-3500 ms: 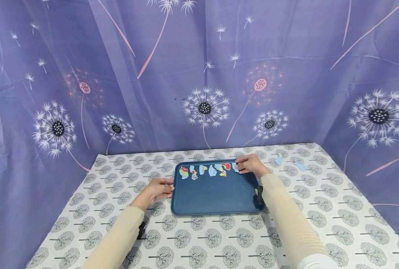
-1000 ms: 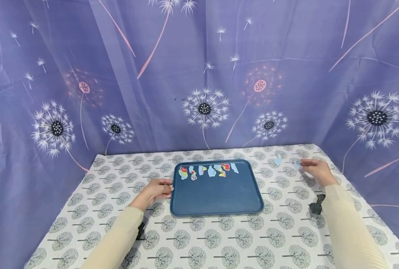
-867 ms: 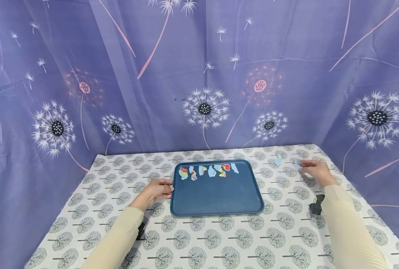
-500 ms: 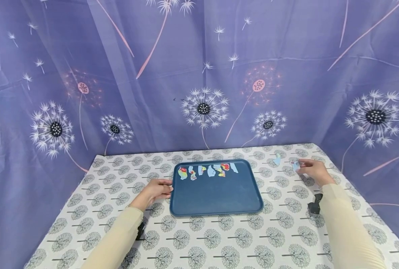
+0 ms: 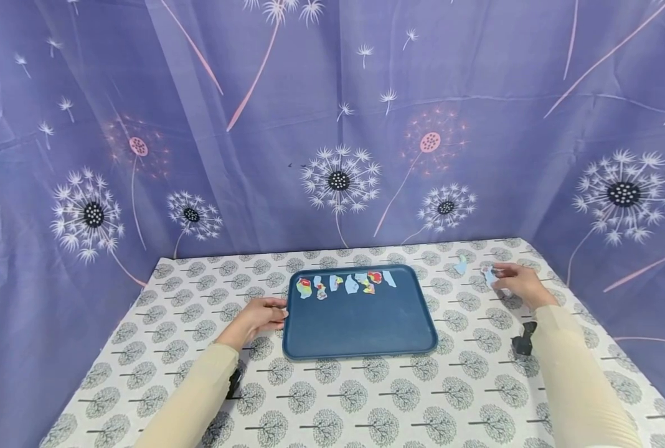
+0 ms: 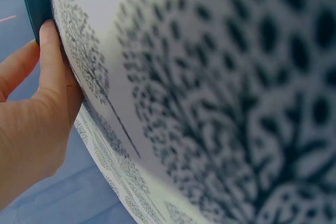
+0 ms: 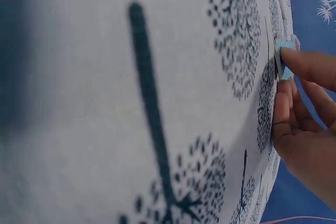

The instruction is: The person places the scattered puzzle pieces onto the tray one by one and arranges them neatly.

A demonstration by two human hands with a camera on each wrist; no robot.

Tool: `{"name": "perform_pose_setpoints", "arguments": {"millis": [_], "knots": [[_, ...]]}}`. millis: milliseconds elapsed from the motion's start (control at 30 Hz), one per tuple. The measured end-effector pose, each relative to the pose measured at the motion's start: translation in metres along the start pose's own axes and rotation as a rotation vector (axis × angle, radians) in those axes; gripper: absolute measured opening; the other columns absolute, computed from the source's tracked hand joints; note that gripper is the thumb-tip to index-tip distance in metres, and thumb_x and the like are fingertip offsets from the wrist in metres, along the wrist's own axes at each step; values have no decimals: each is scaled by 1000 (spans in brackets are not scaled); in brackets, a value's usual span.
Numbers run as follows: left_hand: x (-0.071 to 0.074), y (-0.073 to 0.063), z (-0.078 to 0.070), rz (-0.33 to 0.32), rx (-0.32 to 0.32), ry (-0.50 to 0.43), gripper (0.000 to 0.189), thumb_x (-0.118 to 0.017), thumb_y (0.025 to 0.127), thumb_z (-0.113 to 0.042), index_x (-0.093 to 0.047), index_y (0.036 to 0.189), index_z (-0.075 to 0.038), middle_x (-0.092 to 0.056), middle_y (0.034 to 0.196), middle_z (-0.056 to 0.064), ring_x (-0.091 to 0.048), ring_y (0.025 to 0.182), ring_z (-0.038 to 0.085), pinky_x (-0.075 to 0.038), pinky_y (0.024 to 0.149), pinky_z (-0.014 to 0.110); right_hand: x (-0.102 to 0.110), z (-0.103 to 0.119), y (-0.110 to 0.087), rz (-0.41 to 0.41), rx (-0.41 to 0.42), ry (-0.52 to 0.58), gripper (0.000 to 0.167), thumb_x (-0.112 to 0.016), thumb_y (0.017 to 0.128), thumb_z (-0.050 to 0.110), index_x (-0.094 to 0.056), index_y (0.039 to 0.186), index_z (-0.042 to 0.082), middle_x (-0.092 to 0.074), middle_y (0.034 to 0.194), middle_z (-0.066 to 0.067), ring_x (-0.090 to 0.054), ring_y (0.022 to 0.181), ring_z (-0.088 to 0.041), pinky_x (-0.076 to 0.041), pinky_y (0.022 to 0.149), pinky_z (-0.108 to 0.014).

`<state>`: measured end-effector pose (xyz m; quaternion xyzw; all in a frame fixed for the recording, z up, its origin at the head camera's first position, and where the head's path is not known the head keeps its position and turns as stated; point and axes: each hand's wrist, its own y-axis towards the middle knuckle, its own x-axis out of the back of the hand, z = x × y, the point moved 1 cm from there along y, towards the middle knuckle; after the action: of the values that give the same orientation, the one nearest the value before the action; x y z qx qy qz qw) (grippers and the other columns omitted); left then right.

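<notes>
My left hand [image 5: 258, 316] holds the left rim of a dark blue tray [image 5: 360, 330], its thumb and fingertips at the edge. In the left wrist view, two digits meet the tray rim [image 6: 34, 3] close to the cloth. Over at the right, my right hand [image 5: 522, 284] pinches a light-blue, irregularly cut puzzle piece [image 5: 489, 277] just at the tabletop. The right wrist view shows that piece [image 7: 286, 56] tilted between thumb and fingers. Along the tray's far side lie several similar pieces in a row, such as a red-and-yellow one [image 5: 304, 287] and a pale narrow one [image 5: 389, 278].
Another light-blue piece [image 5: 461, 265] lies on the tree-print tablecloth [image 5: 377, 398], left of my right hand. A purple dandelion-print curtain [image 5: 254, 155] hangs behind and beside the table. A black device [image 5: 524, 339] sits at the right wrist.
My right hand has let go of the pale narrow piece on the tray and moved right. It now pinches the light-blue piece and has shifted it slightly. The left hand stays at the rim.
</notes>
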<state>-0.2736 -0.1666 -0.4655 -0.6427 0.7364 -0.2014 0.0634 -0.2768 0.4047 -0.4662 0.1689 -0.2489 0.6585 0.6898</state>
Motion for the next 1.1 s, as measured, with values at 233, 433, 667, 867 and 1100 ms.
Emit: {"name": "perform_pose_setpoints", "arguments": {"millis": [233,433,667,867,1100], "knots": [[0,0,0,3,1,16,40,-59,86,10,-55,126,10,-65,97,20,-67,75,18,-61,77,29,3,-5,-1,-52,58,32,61,-66,89,5,-37,140,-10,-58,113,-27,-57,81,1,-58,76,-26],[0,0,0,-2,10,18,41,-60,86,9,-55,126,10,-65,95,19,-67,74,17,-61,76,29,5,-8,-1,-49,77,179,60,-67,89,4,-37,139,-13,-64,96,-1,-62,80,0,-59,76,-21],[0,1,0,-2,10,17,41,-61,85,10,-55,126,10,-65,97,20,-67,76,18,-61,77,30,1,2,-4,-19,74,328,59,-62,89,-2,-34,140,-14,-64,92,10,-64,81,-3,-60,78,-23],[-1,0,1,1,10,21,41,-61,86,9,-55,126,9,-65,98,20,-67,76,18,-61,77,29,-5,12,-4,5,67,370,61,-64,88,1,-35,139,-13,-64,96,15,-65,84,-3,-59,79,-21],[0,1,1,-11,12,6,41,-61,85,10,-56,126,9,-65,95,19,-67,75,18,-62,76,30,-19,34,-5,49,69,337,62,-60,92,2,-27,143,-14,-61,114,-2,-63,87,1,-56,87,-22]]}}
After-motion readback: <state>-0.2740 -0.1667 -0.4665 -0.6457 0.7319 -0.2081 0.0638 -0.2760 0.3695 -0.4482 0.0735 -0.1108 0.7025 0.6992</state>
